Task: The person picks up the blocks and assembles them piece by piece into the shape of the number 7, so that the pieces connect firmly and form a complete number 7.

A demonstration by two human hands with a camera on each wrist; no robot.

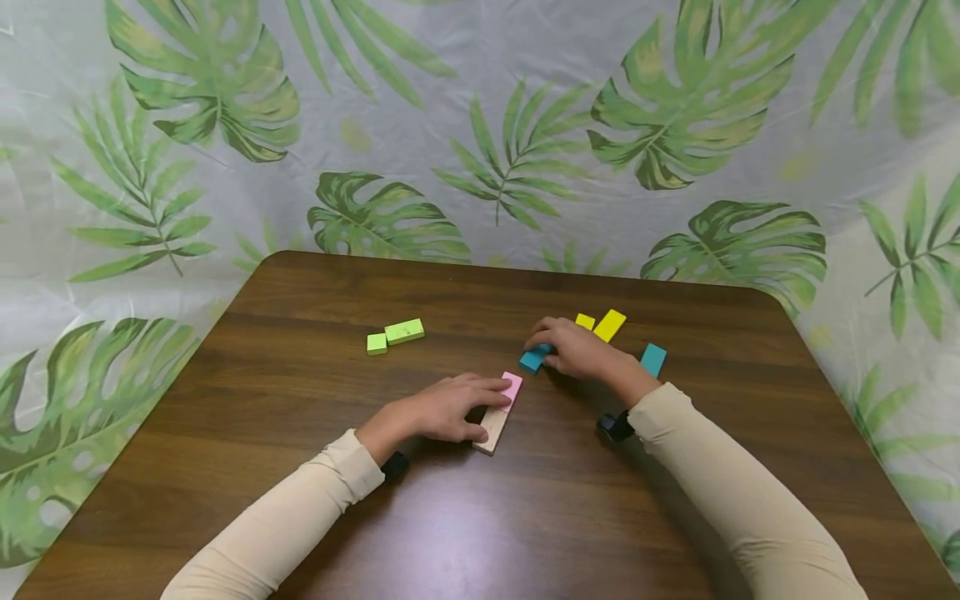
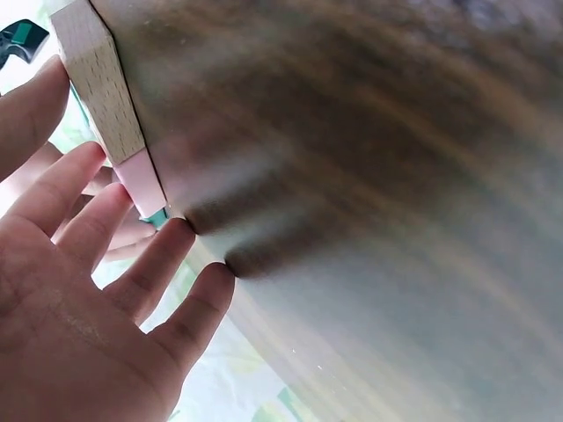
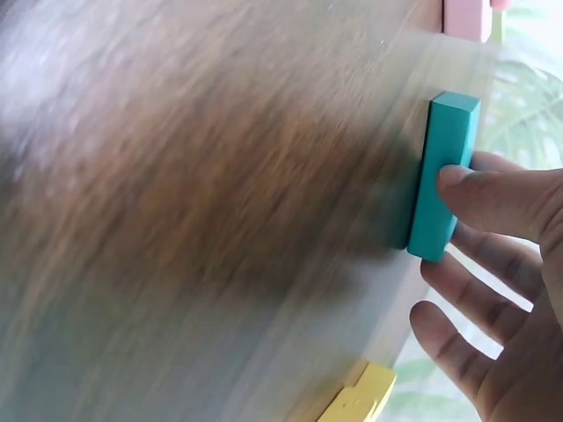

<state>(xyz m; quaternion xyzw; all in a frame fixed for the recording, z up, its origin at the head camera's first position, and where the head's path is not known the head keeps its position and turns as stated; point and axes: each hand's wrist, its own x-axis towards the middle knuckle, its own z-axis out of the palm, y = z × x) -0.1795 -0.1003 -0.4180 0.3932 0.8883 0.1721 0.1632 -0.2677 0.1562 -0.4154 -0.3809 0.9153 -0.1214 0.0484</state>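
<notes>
My left hand (image 1: 453, 407) rests on two blocks lying end to end, a plain wooden block (image 1: 491, 429) and a pink block (image 1: 512, 390). Its thumb touches the wooden one; in the left wrist view two fairly straight fingers reach the pink block (image 2: 141, 180), and the other fingertips meet the table. My right hand (image 1: 573, 346) pinches a teal block (image 3: 446, 176) between thumb and fingers, just beyond the pink one and apart from it. The teal block lies low at the table surface; whether it touches cannot be told.
Two yellow blocks (image 1: 610, 325) lie behind my right hand. Another teal block (image 1: 654, 359) is to the right, beyond the right wrist. Two lime green blocks (image 1: 405, 332) touch at the back left. The brown wooden table (image 1: 300, 417) meets a leaf-print curtain (image 1: 517, 167) behind it.
</notes>
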